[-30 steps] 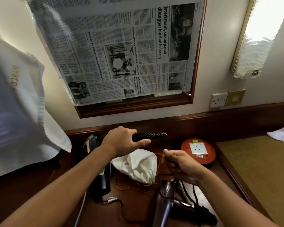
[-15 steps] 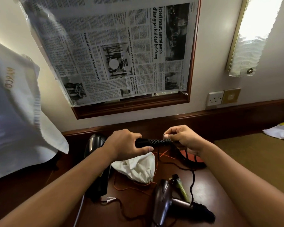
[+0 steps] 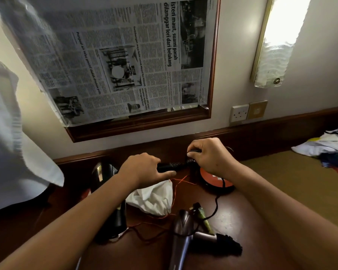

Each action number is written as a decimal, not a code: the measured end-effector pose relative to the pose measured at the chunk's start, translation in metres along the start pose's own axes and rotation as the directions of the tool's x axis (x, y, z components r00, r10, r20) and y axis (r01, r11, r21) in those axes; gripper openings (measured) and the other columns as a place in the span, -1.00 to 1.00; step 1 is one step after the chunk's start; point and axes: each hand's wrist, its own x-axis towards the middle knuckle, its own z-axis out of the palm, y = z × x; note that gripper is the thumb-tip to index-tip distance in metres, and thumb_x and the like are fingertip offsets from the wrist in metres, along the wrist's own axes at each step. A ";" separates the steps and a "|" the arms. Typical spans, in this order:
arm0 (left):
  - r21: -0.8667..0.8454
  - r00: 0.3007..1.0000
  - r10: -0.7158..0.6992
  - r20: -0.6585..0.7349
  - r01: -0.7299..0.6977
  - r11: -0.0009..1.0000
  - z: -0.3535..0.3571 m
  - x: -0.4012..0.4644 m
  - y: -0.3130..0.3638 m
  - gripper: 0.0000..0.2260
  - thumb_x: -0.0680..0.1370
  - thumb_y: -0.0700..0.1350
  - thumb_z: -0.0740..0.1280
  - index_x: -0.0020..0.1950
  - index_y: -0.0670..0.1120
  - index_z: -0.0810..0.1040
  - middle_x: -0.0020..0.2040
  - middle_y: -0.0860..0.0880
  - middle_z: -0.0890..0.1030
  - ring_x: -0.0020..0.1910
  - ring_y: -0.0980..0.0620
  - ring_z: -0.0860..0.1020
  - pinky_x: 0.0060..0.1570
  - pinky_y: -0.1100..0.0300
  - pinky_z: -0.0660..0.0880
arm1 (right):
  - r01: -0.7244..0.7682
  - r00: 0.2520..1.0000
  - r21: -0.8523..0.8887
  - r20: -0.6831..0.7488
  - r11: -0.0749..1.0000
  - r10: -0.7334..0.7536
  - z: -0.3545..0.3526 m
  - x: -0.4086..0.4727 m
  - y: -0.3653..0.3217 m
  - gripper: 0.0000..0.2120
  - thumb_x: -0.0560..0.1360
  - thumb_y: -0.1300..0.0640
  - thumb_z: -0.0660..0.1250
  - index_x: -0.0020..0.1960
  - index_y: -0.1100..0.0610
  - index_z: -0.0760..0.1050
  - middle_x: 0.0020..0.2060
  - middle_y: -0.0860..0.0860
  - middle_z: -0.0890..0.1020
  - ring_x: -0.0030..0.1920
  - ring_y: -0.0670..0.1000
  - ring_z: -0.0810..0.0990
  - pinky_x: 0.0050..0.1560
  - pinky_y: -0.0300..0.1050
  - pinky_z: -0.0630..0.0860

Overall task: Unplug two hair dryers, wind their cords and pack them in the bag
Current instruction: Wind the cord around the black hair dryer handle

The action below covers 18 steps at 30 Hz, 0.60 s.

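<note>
My left hand [image 3: 142, 170] grips the black handle of a hair dryer [image 3: 168, 167], held level above the desk. My right hand [image 3: 209, 155] pinches its black cord [image 3: 191, 152] at the handle's ribbed end, with a loop of cord over the fingers. The cord runs down past the red extension reel [image 3: 216, 181] toward the desk. A second, grey-brown hair dryer [image 3: 185, 230] lies on the dark wooden desk near me, its black cord end to the right. A white drawstring bag [image 3: 154, 197] with an orange string lies between my arms.
A black cylindrical object [image 3: 113, 201] stands at the left under my forearm. A wall socket [image 3: 240, 113] sits above the desk's back rail. Newspaper covers the mirror [image 3: 125, 61]. A white towel [image 3: 8, 143] hangs at left. Clothes [image 3: 326, 147] lie on the tan surface at right.
My right hand rose from beside the bag to the handle's ribbed end, carrying the cord up and around it. My left hand kept its grip on the handle.
</note>
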 end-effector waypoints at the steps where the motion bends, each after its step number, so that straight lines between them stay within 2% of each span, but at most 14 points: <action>1: -0.009 1.000 -0.014 0.000 0.014 1.000 0.003 0.003 0.002 -0.35 0.38 0.53 -0.02 -0.04 0.04 0.55 -0.27 0.08 0.49 -0.27 0.07 0.49 -0.30 0.15 0.41 | 0.007 1.000 -0.007 -0.016 1.000 -0.007 0.001 -0.005 0.001 -0.92 0.50 0.16 0.36 -0.09 0.11 0.63 -0.24 -0.01 0.65 -0.20 -0.05 0.61 -0.12 -0.01 0.61; 5: -0.051 0.998 -0.062 0.001 0.062 0.997 0.009 0.013 0.009 -0.38 0.38 0.54 -0.01 -0.11 0.06 0.52 -0.28 0.08 0.48 -0.26 0.06 0.50 -0.29 0.15 0.42 | -0.022 0.995 -0.008 -0.093 1.000 0.021 0.011 -0.029 0.002 -0.88 0.54 0.14 0.32 0.01 0.13 0.60 -0.27 0.00 0.63 -0.29 -0.05 0.59 -0.23 -0.06 0.59; 7: -0.069 0.997 -0.074 0.001 0.074 0.995 0.008 0.016 0.013 -0.43 0.39 0.52 0.01 -0.15 0.07 0.48 -0.30 0.10 0.45 -0.26 0.06 0.49 -0.28 0.15 0.41 | -0.044 0.990 0.049 -0.135 0.998 0.050 0.017 -0.041 0.003 -0.82 0.57 0.15 0.27 0.12 0.14 0.57 -0.21 0.02 0.65 -0.24 -0.04 0.61 -0.22 -0.15 0.57; 9: -0.077 0.998 -0.069 0.005 0.069 0.995 0.007 0.019 0.016 -0.46 0.40 0.52 0.01 -0.15 0.08 0.45 -0.30 0.10 0.44 -0.26 0.05 0.48 -0.27 0.15 0.41 | -0.090 0.985 0.131 -0.137 0.987 0.108 0.024 -0.053 0.006 -0.72 0.60 0.19 0.20 0.27 0.15 0.51 -0.09 0.08 0.67 -0.12 0.03 0.64 -0.12 -0.15 0.56; 12: -0.052 0.999 -0.052 0.008 0.052 0.997 0.007 0.020 0.020 -0.46 0.41 0.51 0.01 -0.13 0.06 0.43 -0.28 0.08 0.43 -0.26 0.05 0.46 -0.28 0.15 0.39 | -0.209 0.973 0.240 -0.050 0.948 0.227 0.031 -0.069 0.010 -0.63 0.62 0.24 0.12 0.41 0.12 0.37 0.06 0.14 0.63 0.07 0.12 0.58 0.10 -0.04 0.49; 13: -0.043 0.999 -0.047 0.002 0.047 0.998 0.006 0.021 0.021 -0.44 0.41 0.51 0.01 -0.13 0.05 0.45 -0.28 0.08 0.44 -0.26 0.05 0.46 -0.28 0.14 0.38 | -0.229 0.969 0.270 -0.032 0.935 0.246 0.034 -0.073 0.011 -0.62 0.62 0.25 0.11 0.42 0.11 0.34 0.03 0.13 0.63 0.02 0.08 0.59 0.05 -0.06 0.52; 14: -0.036 0.999 -0.044 -0.004 0.043 0.998 0.006 0.022 0.022 -0.42 0.41 0.51 0.01 -0.11 0.03 0.48 -0.28 0.08 0.45 -0.26 0.06 0.46 -0.28 0.14 0.38 | -0.238 0.967 0.298 -0.020 0.924 0.256 0.037 -0.076 0.012 -0.63 0.62 0.25 0.11 0.41 0.08 0.34 -0.07 0.11 0.63 -0.11 -0.01 0.60 -0.11 -0.13 0.55; 15: -0.037 0.999 -0.039 -0.011 0.038 0.999 0.007 0.023 0.023 -0.40 0.41 0.51 0.00 -0.10 0.02 0.50 -0.27 0.07 0.47 -0.26 0.06 0.48 -0.29 0.14 0.39 | -0.245 0.965 0.327 -0.011 0.913 0.263 0.040 -0.078 0.012 -0.64 0.62 0.25 0.11 0.38 0.06 0.34 -0.18 0.09 0.60 -0.29 -0.09 0.55 -0.29 -0.22 0.50; 16: -0.043 0.999 -0.033 -0.016 0.033 0.999 0.007 0.024 0.024 -0.38 0.40 0.52 0.00 -0.09 0.02 0.51 -0.26 0.07 0.49 -0.26 0.06 0.49 -0.29 0.14 0.40 | -0.252 0.963 0.344 -0.007 0.905 0.271 0.042 -0.080 0.014 -0.67 0.62 0.25 0.11 0.35 0.04 0.34 -0.24 0.10 0.57 -0.39 -0.13 0.47 -0.39 -0.25 0.41; 18: -0.056 1.000 -0.021 -0.022 0.019 0.998 0.007 0.024 0.028 -0.37 0.39 0.52 -0.02 -0.11 0.02 0.51 -0.27 0.06 0.49 -0.26 0.06 0.50 -0.27 0.13 0.44 | -0.264 0.959 0.353 -0.007 0.898 0.284 0.046 -0.082 0.019 -0.71 0.61 0.25 0.12 0.28 0.01 0.32 -0.21 0.15 0.57 -0.39 -0.07 0.46 -0.37 -0.16 0.40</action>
